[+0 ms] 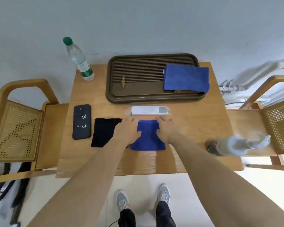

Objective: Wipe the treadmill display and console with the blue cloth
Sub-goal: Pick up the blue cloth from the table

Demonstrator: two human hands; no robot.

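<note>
A folded blue cloth point(147, 139) lies flat on the wooden table point(197, 126), near its front middle. My left hand point(127, 130) grips the cloth's left edge and my right hand point(166, 130) grips its right edge, fingers stretched over the far corners and thumbs on top. Just beyond my fingertips lies a white flat device with a small grey screen point(148, 110), wrapped in clear plastic. A second folded blue cloth point(185, 78) rests on the right side of a dark slatted tray point(109, 82). No treadmill is in view.
A black cloth point(103, 132) and a black phone point(81, 122) lie left of my hands. A water bottle point(79, 60) stands at the back left, and a spray bottle point(236, 145) at the front right. Cane chairs flank the table, one on the left point(15, 128) and one on the right point(277, 125).
</note>
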